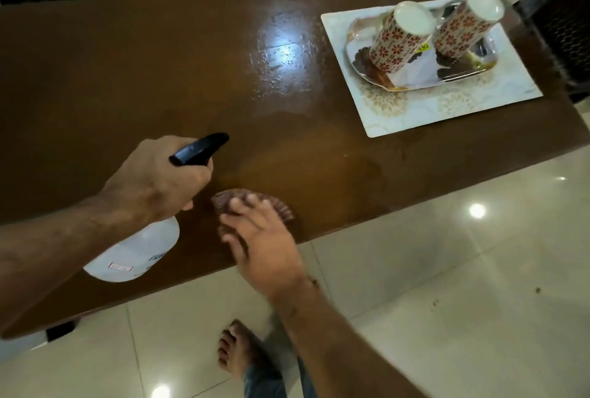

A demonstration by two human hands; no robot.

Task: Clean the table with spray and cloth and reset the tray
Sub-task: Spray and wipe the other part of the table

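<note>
Resting upended, seemingly empty cups (400, 38) on tray (360, 62).

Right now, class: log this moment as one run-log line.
left hand: holds spray bottle | right hand: on cloth | table: wet | cups: inverted on tray

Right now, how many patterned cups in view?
2. Both stand upside down on the shiny tray at the table's far right: left cup and right cup, side by side. None visibly hidden.

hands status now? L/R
Left hand: closed, holding the spray bottle.
Right hand: open, flat on the cloth on the table.
</note>
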